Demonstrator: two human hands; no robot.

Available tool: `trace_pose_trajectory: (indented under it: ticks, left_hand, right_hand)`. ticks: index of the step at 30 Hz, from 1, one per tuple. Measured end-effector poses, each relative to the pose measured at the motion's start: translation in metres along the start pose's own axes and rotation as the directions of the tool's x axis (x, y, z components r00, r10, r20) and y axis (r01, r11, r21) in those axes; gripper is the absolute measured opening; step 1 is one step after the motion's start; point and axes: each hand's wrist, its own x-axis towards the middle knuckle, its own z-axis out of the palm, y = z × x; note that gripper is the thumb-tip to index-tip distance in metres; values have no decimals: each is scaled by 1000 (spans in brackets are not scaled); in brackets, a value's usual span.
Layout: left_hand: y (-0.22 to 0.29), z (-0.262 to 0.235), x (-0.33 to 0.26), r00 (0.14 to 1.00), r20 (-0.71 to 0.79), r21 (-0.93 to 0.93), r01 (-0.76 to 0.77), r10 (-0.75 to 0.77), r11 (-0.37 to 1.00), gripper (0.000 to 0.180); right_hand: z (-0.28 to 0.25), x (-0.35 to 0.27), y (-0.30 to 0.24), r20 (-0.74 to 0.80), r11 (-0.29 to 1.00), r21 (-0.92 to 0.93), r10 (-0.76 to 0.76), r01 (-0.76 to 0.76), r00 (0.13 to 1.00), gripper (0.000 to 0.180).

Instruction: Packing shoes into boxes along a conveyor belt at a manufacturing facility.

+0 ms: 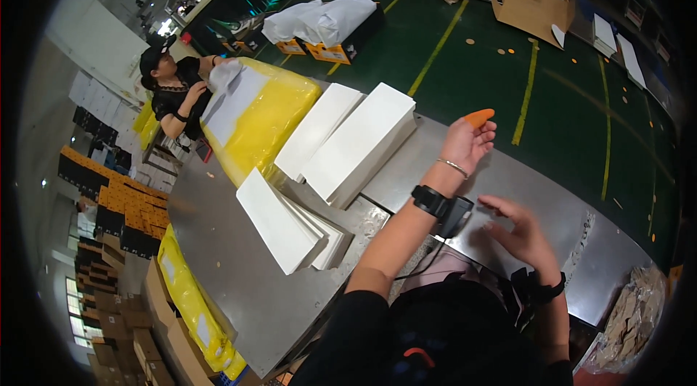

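My left hand [468, 141] is raised over the metal table's edge beside the green conveyor belt, palm turned up and fingers loosely bent, with nothing in it. An orange finger cover [479, 118] sits on one of its digits. My right hand [520, 230] hovers over the metal table [552, 190], thumb and fingers apart, also holding nothing. Left of my hands stand two tall stacks of white sheets or flat cards [363, 143] [319, 128]. A smaller, fanned stack of white sheets [279, 223] lies nearer to me. Neither hand touches the stacks.
A yellow plastic-wrapped bundle [268, 121] lies past the stacks, where a co-worker [178, 85] stands. The green belt [494, 74] carries boxes with white wrapping [323, 23]. Another person handles an open cardboard box [534, 9]. A clear bag of brown paper [628, 321] is at right.
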Motion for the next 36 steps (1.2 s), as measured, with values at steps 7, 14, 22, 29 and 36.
trace_pose_trajectory:
  ticks: [7,14,22,29,36]
  left_hand:
    - [-9,-10,2,997,-8,-211,73,-76,975,25]
    - [-57,-67,-5,995,-64,404,-40,72,914,25]
    - [-104,-90,-86,734,665,710,-564,138,-421,38]
    - [-102,-86,-85,760,641,710,-535,106,-458,37]
    - [-101,-86,-85,792,606,735,-523,73,-431,41]
  right_hand:
    - [0,-17,-4,149,995,-9,97,-96,984,38]
    - [-16,-66,50,-43,913,-324,249,-249,968,48]
    - [-9,-170,122,-471,501,-681,259,-534,843,59]
    - [3,-159,125,-551,400,-733,124,-550,825,52]
    - [3,-159,127,-555,359,-739,154,-570,817,50]
